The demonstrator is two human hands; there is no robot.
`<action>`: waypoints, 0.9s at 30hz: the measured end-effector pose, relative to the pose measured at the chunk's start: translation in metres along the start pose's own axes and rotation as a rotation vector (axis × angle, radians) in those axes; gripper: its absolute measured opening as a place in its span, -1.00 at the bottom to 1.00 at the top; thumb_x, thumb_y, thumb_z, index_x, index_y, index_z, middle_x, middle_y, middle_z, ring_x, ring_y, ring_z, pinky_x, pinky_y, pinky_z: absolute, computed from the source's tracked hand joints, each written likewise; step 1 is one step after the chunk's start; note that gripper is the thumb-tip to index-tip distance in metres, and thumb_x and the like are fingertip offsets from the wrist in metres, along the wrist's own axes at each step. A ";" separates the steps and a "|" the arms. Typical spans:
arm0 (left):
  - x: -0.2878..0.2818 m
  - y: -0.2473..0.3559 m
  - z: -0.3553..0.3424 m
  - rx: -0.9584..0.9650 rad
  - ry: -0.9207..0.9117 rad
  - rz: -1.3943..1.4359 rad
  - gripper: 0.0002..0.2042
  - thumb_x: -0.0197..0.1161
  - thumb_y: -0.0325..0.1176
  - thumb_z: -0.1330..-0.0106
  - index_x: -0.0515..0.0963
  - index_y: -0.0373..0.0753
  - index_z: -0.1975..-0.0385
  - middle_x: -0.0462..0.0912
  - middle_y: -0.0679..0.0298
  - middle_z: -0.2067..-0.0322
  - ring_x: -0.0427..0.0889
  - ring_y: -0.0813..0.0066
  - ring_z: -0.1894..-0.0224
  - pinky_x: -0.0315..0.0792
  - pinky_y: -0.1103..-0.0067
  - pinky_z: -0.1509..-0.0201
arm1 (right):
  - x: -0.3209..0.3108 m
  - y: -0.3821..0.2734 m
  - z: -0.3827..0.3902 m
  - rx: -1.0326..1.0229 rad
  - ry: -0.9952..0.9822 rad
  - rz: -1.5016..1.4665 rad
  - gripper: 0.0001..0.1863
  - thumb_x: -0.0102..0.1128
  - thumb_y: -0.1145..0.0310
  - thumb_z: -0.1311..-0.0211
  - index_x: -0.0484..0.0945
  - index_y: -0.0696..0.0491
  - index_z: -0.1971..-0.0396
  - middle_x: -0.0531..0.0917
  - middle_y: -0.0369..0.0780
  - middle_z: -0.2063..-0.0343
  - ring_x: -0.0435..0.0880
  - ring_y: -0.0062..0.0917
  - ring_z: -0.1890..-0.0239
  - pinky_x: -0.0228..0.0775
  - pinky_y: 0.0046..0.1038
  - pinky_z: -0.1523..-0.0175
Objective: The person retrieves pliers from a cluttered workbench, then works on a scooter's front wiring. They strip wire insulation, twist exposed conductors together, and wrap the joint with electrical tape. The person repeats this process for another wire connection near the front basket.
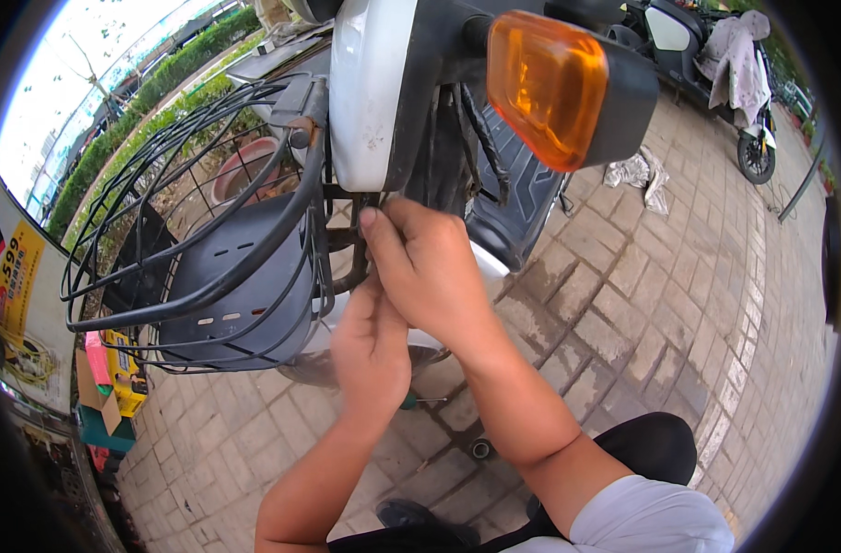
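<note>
Both my hands are together under the white front panel [373,101] of an electric scooter, beside its black wire basket [245,253]. My right hand [422,263] is closed, its thumb pressed toward the curled forefinger against the dark frame bracket [358,244]. Just below, my left hand [373,346] reaches up with its fingers folded together, partly behind the right one. Whatever either pinches is hidden by the fingers. An amber turn signal [545,90] juts out above my right hand. Past my left wrist, a green-handled screwdriver [408,401] lies on the paving, partly covered.
A small round metal part [480,449] lies on the brick paving near my knee. The scooter's dark footboard [513,189] extends behind my hands. At left are a yellow box [126,373] and an open carton [96,392]. A rag [637,177] and another scooter [678,46] are farther right.
</note>
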State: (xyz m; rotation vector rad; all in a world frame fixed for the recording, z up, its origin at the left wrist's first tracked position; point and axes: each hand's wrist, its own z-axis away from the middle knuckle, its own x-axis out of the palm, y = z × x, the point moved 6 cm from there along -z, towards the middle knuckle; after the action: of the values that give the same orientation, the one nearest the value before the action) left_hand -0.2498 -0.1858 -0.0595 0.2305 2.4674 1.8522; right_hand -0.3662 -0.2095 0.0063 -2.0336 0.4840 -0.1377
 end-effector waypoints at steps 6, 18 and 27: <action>0.009 0.006 -0.008 0.043 -0.011 -0.161 -0.73 0.03 -0.35 -0.52 0.51 -0.42 -0.02 0.67 0.28 0.24 0.57 0.63 0.17 0.44 0.65 0.04 | 0.002 -0.002 0.003 -0.032 0.023 -0.019 -0.74 0.18 0.37 -0.27 0.56 0.26 0.52 0.61 0.07 0.58 0.61 0.00 0.50 0.43 -0.19 0.37; 0.008 0.037 -0.012 0.128 0.035 -0.175 -0.67 0.06 -0.41 -0.48 0.45 -0.41 -0.16 0.65 0.24 0.16 0.60 0.55 0.11 0.45 0.60 -0.02 | 0.004 0.020 0.025 0.209 0.314 -0.726 -0.80 0.16 0.41 -0.40 0.59 0.25 0.35 0.66 -0.27 0.49 0.56 -0.73 0.45 0.43 -0.62 0.33; 0.023 0.050 -0.026 0.181 -0.067 -0.223 -0.55 -0.05 -0.49 -0.42 0.29 -0.39 -0.31 0.51 0.13 -0.06 0.47 0.44 -0.12 0.32 0.53 -0.24 | 0.002 0.025 0.029 0.138 0.320 -0.785 -0.78 0.22 0.37 -0.39 0.63 0.27 0.22 0.69 -0.25 0.41 0.60 -0.72 0.36 0.46 -0.65 0.26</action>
State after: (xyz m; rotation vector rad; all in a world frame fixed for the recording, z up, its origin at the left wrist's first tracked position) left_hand -0.2714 -0.1930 -0.0032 0.0210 2.4988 1.5132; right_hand -0.3631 -0.1971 -0.0292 -1.9672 -0.1580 -0.9503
